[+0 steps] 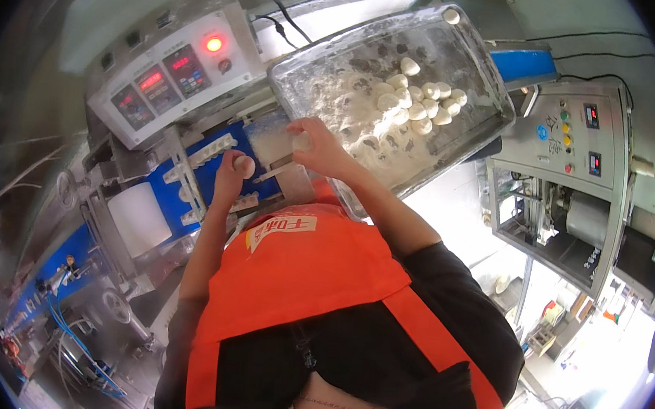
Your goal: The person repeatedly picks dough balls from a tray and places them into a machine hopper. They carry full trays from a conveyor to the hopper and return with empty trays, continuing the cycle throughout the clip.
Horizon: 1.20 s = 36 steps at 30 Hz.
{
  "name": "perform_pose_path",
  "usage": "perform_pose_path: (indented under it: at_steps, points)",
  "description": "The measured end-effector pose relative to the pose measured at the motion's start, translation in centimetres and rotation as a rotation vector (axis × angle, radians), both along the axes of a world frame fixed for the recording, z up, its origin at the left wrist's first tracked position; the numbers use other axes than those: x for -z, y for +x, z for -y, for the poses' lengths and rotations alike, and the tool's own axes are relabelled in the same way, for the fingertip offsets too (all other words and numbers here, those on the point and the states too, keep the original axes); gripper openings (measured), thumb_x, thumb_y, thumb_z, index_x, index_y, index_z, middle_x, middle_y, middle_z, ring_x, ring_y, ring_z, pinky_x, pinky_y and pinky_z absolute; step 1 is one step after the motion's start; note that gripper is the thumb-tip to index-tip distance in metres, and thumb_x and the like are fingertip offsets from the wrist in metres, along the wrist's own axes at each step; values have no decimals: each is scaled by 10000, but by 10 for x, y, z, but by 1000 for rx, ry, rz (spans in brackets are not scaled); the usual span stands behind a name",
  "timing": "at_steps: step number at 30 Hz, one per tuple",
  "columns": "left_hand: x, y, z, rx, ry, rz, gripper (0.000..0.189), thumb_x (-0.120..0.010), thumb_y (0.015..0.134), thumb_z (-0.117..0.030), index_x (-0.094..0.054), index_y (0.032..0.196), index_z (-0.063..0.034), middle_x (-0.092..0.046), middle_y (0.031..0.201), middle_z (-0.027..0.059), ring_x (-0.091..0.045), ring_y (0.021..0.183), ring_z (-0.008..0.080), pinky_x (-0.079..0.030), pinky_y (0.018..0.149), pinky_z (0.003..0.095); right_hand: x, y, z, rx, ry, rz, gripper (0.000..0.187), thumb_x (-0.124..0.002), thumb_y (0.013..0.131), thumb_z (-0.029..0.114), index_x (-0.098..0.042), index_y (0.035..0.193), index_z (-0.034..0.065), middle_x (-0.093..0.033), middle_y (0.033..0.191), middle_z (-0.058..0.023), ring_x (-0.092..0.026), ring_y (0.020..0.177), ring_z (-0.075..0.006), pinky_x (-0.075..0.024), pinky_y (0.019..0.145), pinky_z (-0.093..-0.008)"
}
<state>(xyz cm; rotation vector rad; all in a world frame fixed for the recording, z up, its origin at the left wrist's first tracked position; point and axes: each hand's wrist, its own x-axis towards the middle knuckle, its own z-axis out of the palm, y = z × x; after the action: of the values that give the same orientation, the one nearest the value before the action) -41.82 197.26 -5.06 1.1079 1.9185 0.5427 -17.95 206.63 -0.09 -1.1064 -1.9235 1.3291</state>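
My left hand (229, 174) is closed around a round white dough piece (244, 165) above a blue conveyor belt (206, 177). To its right, my right hand (321, 150) grips another pale dough piece (302, 142) between thumb and fingers, beside the near left edge of a large metal tray (282, 85). White flour covers much of the tray's floor. A cluster of dough balls (416, 110) lies in it, and a single dough ball (451, 16) sits at the far corner.
A control panel (166, 76) with red displays and a lit lamp stands beyond the belt. At left are a white roller (139, 218) and a handwheel (117, 306). A second machine cabinet (564, 132) with buttons stands at right, near a blue belt end (524, 64).
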Motion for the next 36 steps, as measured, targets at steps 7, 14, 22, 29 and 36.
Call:
perform_pose_path:
  at_steps: [7,14,22,29,36]
  points:
    - [-26,39,-8,95,219,300,354,-570,903,-285,-517,1183,-76,-572,1071,134,-577,972,227,-491,759,310,-10,-20,11,-128,138,59,467,-688,671,138,-542,1114,99,-514,1118,-158,-500,1088,-344,-442,904,-395]
    - [-53,38,-18,20,-45,305,318,-612,860,-189,-512,1137,-70,-584,1044,119,-615,888,243,-483,740,302,-21,119,-69,348,-95,513,769,-787,640,475,-497,1284,172,-400,1336,-169,-369,1266,-339,-389,986,-460]
    - [-6,-3,0,452,-73,-316,416,-680,737,-132,-534,1124,-89,-534,1186,182,-478,1173,342,-398,945,410,75,290,-150,-78,-27,898,1198,-861,448,402,-223,1449,244,-146,1476,-230,-171,1351,-437,-250,1095,-506]
    - [-26,15,10,484,153,-518,453,-694,743,-174,-531,1162,-119,-448,1313,165,-366,1268,380,-318,1028,483,63,297,-148,-61,-94,954,1092,-833,484,312,-263,1412,228,-260,1400,-240,-233,1311,-455,-278,1070,-512]
    - [-27,17,30,383,185,-425,383,-672,779,-207,-558,1127,-97,-487,1276,175,-422,1219,365,-359,999,448,96,307,-111,115,162,966,737,-747,637,264,-432,1298,177,-435,1310,-191,-343,1263,-394,-317,1043,-472]
